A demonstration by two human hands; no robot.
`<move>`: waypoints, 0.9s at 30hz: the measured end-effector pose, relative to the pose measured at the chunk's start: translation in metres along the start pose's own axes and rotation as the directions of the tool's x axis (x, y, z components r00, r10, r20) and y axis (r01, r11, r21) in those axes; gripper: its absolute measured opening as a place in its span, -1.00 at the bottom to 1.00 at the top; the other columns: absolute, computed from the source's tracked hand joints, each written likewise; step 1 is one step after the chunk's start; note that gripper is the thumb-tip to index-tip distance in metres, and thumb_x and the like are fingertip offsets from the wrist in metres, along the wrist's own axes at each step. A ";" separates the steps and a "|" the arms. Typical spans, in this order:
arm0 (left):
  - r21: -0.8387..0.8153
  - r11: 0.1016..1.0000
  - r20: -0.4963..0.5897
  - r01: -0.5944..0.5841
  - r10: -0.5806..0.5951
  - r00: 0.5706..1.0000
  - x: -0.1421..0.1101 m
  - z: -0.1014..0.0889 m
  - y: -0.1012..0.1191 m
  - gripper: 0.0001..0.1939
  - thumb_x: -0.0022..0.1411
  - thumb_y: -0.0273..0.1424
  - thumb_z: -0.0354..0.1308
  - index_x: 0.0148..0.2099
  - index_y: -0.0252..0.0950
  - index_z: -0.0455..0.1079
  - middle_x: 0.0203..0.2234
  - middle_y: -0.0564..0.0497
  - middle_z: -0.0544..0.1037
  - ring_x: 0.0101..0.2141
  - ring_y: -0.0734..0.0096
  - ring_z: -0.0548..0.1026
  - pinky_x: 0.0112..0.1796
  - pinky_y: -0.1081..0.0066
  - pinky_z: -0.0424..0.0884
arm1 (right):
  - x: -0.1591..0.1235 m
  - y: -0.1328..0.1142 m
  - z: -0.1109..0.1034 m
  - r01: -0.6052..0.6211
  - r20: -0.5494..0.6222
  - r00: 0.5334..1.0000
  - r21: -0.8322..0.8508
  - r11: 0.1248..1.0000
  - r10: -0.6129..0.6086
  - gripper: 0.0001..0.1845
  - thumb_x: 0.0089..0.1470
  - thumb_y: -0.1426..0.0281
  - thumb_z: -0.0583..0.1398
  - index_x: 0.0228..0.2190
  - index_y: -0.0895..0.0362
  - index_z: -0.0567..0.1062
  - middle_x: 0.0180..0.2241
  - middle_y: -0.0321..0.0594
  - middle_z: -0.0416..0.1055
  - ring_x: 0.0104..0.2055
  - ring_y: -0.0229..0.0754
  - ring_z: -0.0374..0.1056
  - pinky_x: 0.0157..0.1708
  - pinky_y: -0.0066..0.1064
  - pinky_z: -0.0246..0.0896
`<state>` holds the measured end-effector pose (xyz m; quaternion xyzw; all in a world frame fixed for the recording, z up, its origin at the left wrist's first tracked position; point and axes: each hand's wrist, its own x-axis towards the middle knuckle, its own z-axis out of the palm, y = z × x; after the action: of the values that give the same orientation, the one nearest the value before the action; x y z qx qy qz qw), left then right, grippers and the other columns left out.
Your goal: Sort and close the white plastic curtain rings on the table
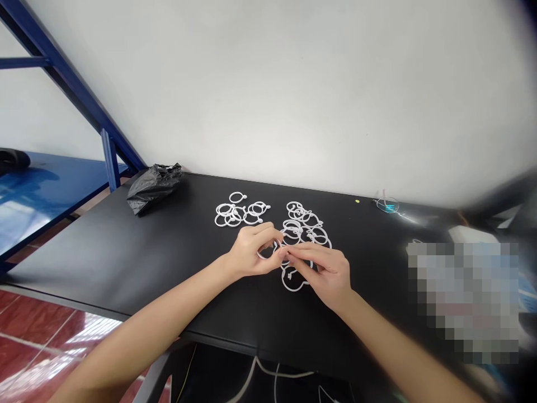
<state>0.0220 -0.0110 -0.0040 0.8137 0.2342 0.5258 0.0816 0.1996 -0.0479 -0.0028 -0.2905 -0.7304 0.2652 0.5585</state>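
Observation:
Several white curtain rings, each with a small eyelet, lie on the black table [176, 263]. My left hand [254, 250] is closed in a pinch on one white curtain ring [260, 256], whose lower edge shows inside the curl of the fingers. My right hand [331, 274] meets it at the fingertips, with thumb and finger pinched at the same spot; what exactly they grip there is hidden. Under and behind both hands spreads a loose pile of rings [292, 224]. Beyond my left hand sits a smaller group of rings [232, 217].
A crumpled black plastic bag [154, 187] lies at the table's back left. At the back right are a coiled clear wire with a blue piece [389, 207] and a small yellow bit [357, 201]. A blurred-out pale item [465, 296] occupies the right side. A blue metal frame [71, 78] stands left.

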 end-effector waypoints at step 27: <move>0.465 0.859 0.185 0.216 -0.332 0.925 -0.001 -0.005 -0.027 -0.52 0.20 0.05 0.14 -0.37 -0.31 0.39 -0.58 0.03 0.46 -0.54 0.45 0.38 -0.52 0.47 0.17 | 0.002 0.006 -0.007 -0.127 -0.113 0.987 -0.096 0.987 0.116 -0.79 0.10 0.55 0.24 -0.25 0.04 0.58 -0.32 -0.22 0.59 -0.41 -0.23 0.48 -0.45 -0.37 0.49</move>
<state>0.0088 0.0117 -0.0132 0.8304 0.4475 0.3320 0.0018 0.2064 -0.0420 -0.0043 -0.3766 -0.6929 0.2450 0.5640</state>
